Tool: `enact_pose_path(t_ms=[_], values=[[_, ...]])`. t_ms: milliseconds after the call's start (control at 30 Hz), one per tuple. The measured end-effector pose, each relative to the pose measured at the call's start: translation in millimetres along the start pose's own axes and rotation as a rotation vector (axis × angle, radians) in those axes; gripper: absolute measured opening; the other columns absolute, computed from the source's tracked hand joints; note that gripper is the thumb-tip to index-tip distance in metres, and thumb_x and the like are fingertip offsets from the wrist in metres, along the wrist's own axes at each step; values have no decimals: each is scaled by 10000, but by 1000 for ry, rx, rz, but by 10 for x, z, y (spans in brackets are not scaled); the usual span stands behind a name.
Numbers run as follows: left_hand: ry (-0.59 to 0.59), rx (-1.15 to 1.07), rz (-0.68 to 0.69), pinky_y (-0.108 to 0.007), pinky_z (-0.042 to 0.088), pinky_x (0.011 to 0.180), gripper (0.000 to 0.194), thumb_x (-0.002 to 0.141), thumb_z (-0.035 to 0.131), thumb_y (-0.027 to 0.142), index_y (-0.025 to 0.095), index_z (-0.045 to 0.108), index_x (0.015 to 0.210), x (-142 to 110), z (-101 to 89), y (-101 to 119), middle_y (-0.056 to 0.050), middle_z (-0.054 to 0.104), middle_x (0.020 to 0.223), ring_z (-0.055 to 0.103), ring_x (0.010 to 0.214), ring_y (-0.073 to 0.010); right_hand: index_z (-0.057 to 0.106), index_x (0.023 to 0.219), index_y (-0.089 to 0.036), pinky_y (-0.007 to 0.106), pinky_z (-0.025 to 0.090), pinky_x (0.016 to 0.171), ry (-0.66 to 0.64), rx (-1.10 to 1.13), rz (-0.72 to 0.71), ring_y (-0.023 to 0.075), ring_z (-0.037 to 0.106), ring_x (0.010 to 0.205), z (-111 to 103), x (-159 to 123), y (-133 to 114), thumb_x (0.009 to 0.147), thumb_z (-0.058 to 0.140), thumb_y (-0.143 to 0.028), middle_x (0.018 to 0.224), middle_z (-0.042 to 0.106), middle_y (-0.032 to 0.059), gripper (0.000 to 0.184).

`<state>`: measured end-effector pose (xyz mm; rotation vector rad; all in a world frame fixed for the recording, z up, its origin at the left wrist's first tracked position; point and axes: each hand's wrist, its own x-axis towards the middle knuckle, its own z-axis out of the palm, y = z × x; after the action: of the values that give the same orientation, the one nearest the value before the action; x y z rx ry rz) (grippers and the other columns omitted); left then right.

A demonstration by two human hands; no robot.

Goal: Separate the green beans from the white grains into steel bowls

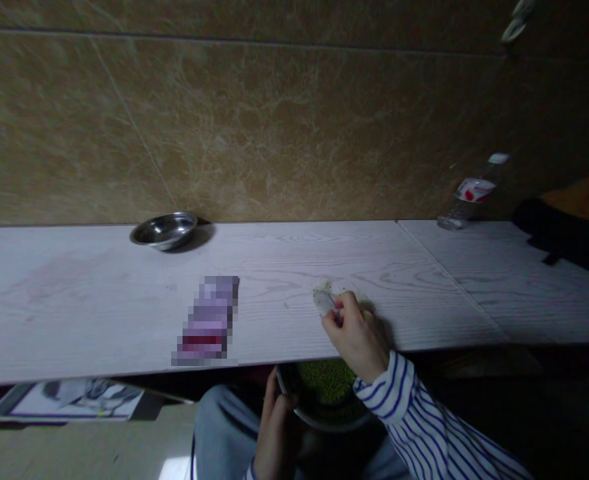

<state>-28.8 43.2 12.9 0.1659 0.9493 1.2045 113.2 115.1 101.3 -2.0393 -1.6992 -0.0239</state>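
My right hand (357,330), in a blue-striped sleeve, is over the white table near its front edge. Its thumb and fingertips pinch a small see-through plastic piece (323,301), perhaps a bag, with tiny green specks about it. Whether it is a bag I cannot tell for sure. Below the table edge, my left hand (276,420) grips the left rim of a metal bowl (319,425) at my lap. Small green beans (327,381), like mung beans, lie inside it. My right wrist and sleeve hide part of the bowl's right side.
A shallow steel bowl (164,231) stands by the tiled wall. Left of my right hand lies a blurred-out purple item (208,319). A clear plastic bottle (472,192) stands at the back right, beside dark cloth (567,230). A framed picture (69,400) is below the table at left.
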Motion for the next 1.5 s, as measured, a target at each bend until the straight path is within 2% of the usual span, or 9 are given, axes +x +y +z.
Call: enact_pose_path(t_ms=[233,433,567,700,900,1067,1167,1333,1500], values=[[-11,13,-8,-448,516,854,702,665,648,231,264,501,1351,-23,26,-134,-97,688,1188,643,1068,-333,585,935,-206,273,196,491,-17,-61,10,184,614,509,-72,86,97,840,565,-226,625,720,23,100],[-58,60,-30,-400,517,835,695,700,638,226,250,462,1373,-86,65,-136,-91,672,1191,632,1067,-311,584,959,-208,280,209,494,-33,-31,14,208,633,542,-119,101,137,850,542,-243,635,722,36,121],[-89,54,-32,-401,516,830,681,718,635,212,250,458,1375,-90,66,-121,-87,680,1143,642,1021,-295,568,948,-217,276,251,496,8,88,15,204,625,540,-152,89,218,851,531,-265,594,686,11,114],[-94,48,-26,-390,511,837,669,714,640,208,257,477,1361,-84,53,-109,-74,675,1139,632,980,-264,529,928,-225,264,298,478,27,299,8,167,563,479,-202,82,377,868,502,-316,573,647,-13,112],[-60,95,-19,-400,524,794,696,673,676,246,260,508,1348,-101,54,-88,-90,665,1187,624,1038,-306,504,957,-225,256,397,488,0,529,35,163,580,505,-251,-6,698,891,509,-383,609,661,-2,171],[-28,121,-13,-347,517,649,666,677,663,259,237,519,1327,-134,87,-75,-95,679,1136,656,932,-294,540,990,-221,270,473,548,-40,585,29,170,627,560,-253,-109,880,905,533,-404,652,685,5,202],[-21,145,-13,-321,505,621,637,686,657,249,250,533,1311,-148,98,-79,-83,673,1124,645,909,-274,564,1013,-220,279,503,591,-49,585,18,175,655,603,-237,-138,923,917,531,-389,686,702,10,197],[-30,145,-19,-343,522,645,590,681,655,254,235,550,1261,-150,75,-88,-98,652,1141,611,955,-294,620,1076,-228,284,527,630,-73,528,-76,187,696,702,-261,-156,958,926,545,-345,789,731,25,205],[-30,169,2,-366,532,652,578,695,644,266,235,538,1263,-134,49,-83,-103,613,1184,581,1008,-316,694,1016,-234,295,534,738,-53,412,-315,192,710,820,-362,-143,985,915,589,-269,911,765,32,150]])
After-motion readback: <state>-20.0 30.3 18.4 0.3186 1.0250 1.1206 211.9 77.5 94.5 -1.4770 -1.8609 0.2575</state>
